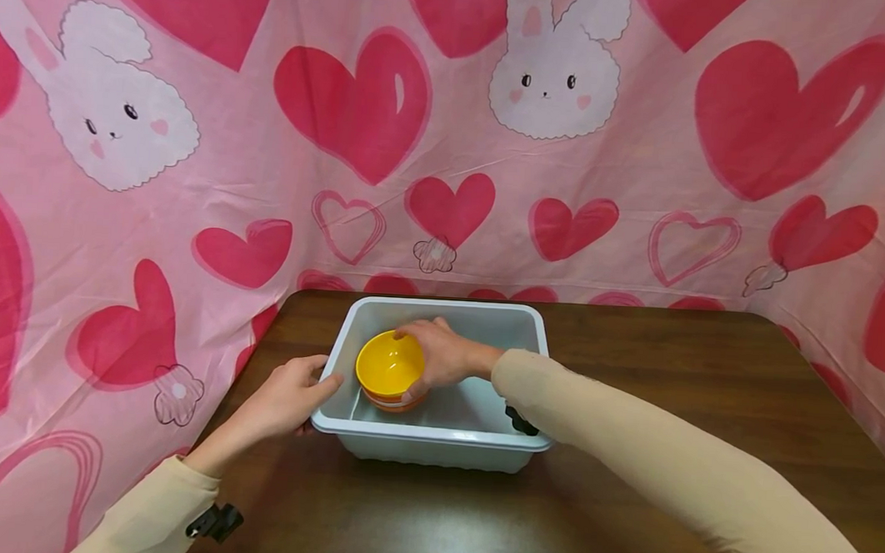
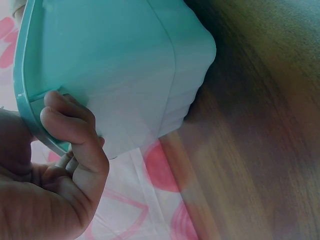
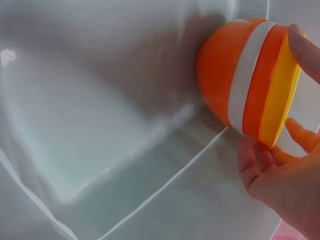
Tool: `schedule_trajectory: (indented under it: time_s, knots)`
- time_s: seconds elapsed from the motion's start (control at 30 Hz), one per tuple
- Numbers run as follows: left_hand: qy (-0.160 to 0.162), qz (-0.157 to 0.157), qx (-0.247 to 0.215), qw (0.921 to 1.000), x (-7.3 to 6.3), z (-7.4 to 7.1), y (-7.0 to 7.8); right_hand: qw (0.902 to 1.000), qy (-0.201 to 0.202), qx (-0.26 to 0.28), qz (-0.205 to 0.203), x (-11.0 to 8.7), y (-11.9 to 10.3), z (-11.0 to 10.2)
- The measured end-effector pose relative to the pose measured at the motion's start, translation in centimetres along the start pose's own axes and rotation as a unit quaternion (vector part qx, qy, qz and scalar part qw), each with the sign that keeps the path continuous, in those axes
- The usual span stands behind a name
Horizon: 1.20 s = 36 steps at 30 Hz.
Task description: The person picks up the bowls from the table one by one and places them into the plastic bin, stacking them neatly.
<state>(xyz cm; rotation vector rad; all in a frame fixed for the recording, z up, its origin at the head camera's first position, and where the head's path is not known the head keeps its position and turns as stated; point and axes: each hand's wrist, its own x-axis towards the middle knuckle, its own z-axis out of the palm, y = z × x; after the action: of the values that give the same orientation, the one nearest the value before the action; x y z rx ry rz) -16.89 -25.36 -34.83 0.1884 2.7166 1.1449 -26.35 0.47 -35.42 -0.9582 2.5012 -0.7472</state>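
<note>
A pale grey plastic basin (image 1: 434,434) stands on the table, its wall (image 2: 115,75) filling much of the left wrist view. Inside it, at the left side, is a stack of nested bowls (image 1: 389,364), yellow on top with orange and white bands (image 3: 245,80) below. My right hand (image 1: 444,356) reaches in and grips the stack near its rim, thumb on one side and fingers (image 3: 257,162) on the other. Over the basin's left rim my left hand (image 1: 291,395) is hooked, its curled fingers (image 2: 67,125) under the lip outside.
A dark brown wooden table (image 1: 669,389) lies under the basin and extends to the right. Pink cloth (image 1: 449,143) with hearts and rabbits hangs behind and at both sides, close to the left table edge.
</note>
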Motion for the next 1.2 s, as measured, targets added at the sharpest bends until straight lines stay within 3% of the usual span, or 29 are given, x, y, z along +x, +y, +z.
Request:
schedule_trajectory:
  time_s: [0.37, 0.93, 1.2]
  knots:
    - [-0.003, -0.002, 0.0, 1.0, 0.0, 0.0, -0.1, 0.9997, 0.006, -0.025, -0.002, -0.2, -0.2, -0.2]
    - [-0.001, -0.002, 0.002, 1.0, 0.0, 0.0, -0.1, 0.9998, 0.007, -0.011, -0.015, 0.2, 0.5, 0.0]
    - [-0.004, 0.003, 0.0, 1.0, 0.0, 0.0, -0.1, 0.9996, -0.006, -0.015, -0.024, -0.4, -0.3, -1.6]
